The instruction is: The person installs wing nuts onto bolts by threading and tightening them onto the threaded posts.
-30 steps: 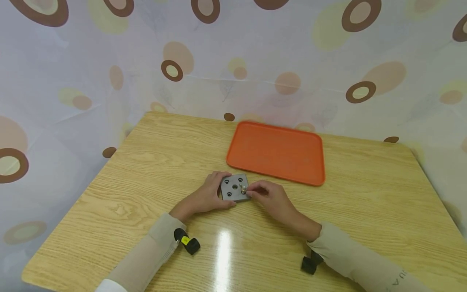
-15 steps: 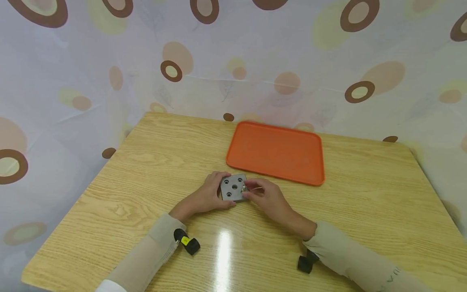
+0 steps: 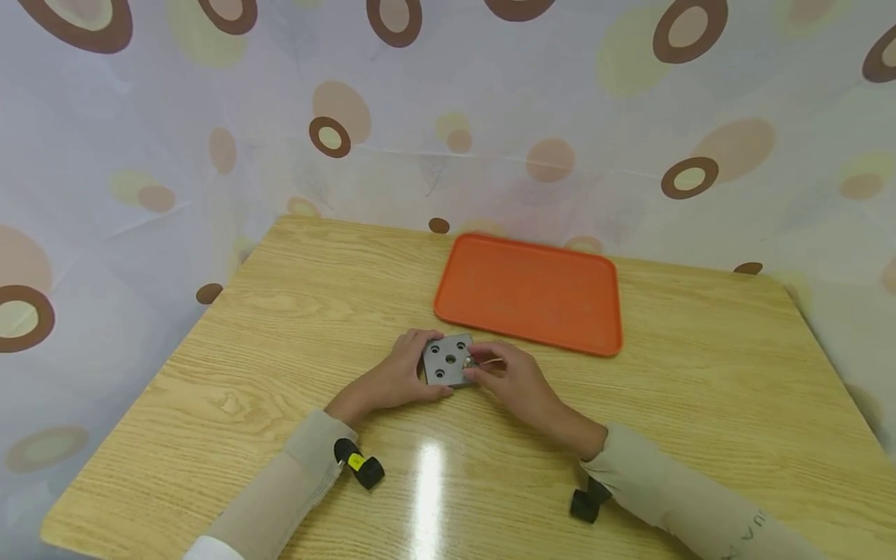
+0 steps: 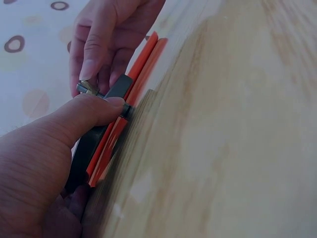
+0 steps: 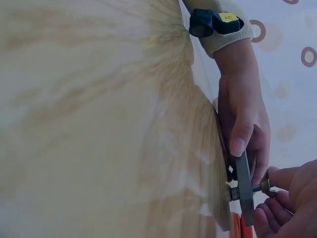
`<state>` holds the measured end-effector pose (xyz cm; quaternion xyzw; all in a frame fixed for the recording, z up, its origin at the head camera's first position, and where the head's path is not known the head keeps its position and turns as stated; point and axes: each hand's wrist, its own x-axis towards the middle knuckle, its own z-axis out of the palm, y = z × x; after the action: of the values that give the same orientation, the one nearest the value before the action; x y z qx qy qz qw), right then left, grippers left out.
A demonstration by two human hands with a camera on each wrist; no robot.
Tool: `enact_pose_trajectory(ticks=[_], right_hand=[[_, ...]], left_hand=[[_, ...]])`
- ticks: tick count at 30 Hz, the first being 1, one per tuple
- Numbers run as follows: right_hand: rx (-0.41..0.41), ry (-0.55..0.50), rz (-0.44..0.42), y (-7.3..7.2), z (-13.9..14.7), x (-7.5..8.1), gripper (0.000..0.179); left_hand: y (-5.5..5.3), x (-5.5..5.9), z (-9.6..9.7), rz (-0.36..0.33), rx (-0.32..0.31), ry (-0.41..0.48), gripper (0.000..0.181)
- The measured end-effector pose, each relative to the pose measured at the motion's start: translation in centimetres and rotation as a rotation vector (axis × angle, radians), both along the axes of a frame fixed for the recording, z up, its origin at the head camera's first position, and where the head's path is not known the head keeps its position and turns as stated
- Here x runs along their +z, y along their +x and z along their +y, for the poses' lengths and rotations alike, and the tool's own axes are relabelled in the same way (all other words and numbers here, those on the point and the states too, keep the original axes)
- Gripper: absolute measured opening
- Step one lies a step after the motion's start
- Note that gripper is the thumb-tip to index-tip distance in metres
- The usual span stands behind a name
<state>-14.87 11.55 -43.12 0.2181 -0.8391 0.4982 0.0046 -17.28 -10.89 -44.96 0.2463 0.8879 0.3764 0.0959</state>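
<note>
A grey metal plate (image 3: 455, 375) with several holes lies between the hands, a little above the wooden table. My left hand (image 3: 404, 372) grips it by its left side, thumb on the near edge. Through its right part runs a threaded bolt (image 5: 256, 188), whose dark head (image 5: 234, 193) shows beneath the plate in the right wrist view. Thumb and fingers of my right hand (image 3: 519, 379) pinch a small brass-coloured wing nut (image 5: 266, 183) on the bolt, apart from the plate's top face. The fingers partly cover the nut's shape.
An orange tray (image 3: 528, 289) lies just behind the plate on the wooden table (image 3: 315, 295). A patterned cloth (image 3: 490, 93) hangs behind and beside the table. Black wrist cameras (image 3: 367, 470) sit at both sleeves.
My right hand has shifted slightly left, its fingers closing further round the nut, then stays nearly in place. The left hand and plate have hardly moved.
</note>
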Motion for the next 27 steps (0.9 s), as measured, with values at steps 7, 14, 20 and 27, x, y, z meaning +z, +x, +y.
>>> enact_pose_trajectory(ticks=[7, 14, 20, 27], right_hand=[[-0.025, 0.032, 0.009, 0.05, 0.32, -0.04, 0.031], [-0.06, 0.041, 0.001, 0.08, 0.77, -0.17, 0.024], [-0.067, 0.047, -0.018, 0.01, 0.96, -0.15, 0.017], [-0.057, 0.043, -0.032, 0.06, 0.83, -0.15, 0.009]], left_hand=[[-0.09, -0.04, 0.01, 0.002, 0.002, 0.002, 0.087], [-0.08, 0.03, 0.02, 0.007, 0.002, 0.005, 0.087], [-0.15, -0.03, 0.04, 0.007, -0.001, 0.009, 0.087], [-0.11, -0.17, 0.0, 0.013, -0.005, 0.004, 0.087]])
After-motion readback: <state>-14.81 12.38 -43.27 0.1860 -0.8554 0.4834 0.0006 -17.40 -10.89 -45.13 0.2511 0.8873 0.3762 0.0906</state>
